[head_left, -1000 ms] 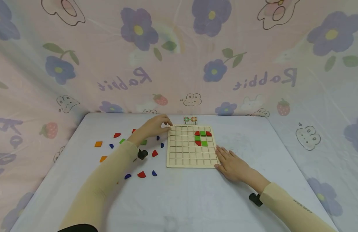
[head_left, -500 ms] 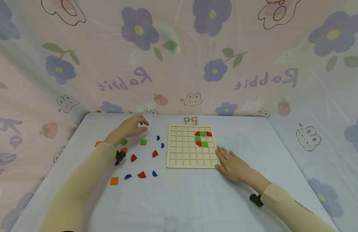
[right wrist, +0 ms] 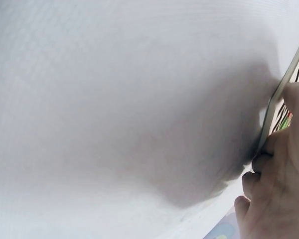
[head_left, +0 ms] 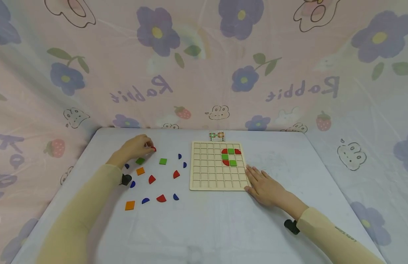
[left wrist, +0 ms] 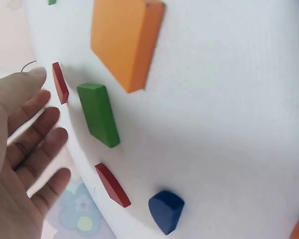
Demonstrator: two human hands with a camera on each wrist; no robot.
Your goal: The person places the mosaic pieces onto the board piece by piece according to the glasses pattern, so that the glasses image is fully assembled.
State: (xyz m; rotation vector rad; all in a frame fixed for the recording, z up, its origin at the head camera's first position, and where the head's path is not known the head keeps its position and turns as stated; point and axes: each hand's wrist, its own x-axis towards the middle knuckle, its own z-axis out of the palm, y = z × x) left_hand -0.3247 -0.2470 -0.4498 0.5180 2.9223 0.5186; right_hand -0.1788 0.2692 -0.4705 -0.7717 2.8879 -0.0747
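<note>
My left hand (head_left: 136,147) reaches over the loose pieces at the left, its fingertips right at a red quarter-round piece (head_left: 153,149). In the left wrist view its thumb and loosely bent fingers stand beside that red piece (left wrist: 60,83), which lies on the white tabletop. A green square piece (left wrist: 98,115) is close by. On the right, my right hand (head_left: 265,187) lies flat with extended fingers against the right edge of the wooden grid board (head_left: 208,175). Red pieces (head_left: 225,162) and green squares (head_left: 233,163) fill several cells in the board's upper right.
Several loose pieces lie left of the board, among them an orange square (head_left: 130,205), a red quarter-round (head_left: 161,198) and a blue half-round (head_left: 145,201). A small pattern card (head_left: 217,136) lies behind the board. A printed cloth (head_left: 204,73) hangs behind the table.
My left hand has moved left from the board's upper left corner, over the loose pieces, to the red quarter-round piece. My right hand has stayed at the board's edge.
</note>
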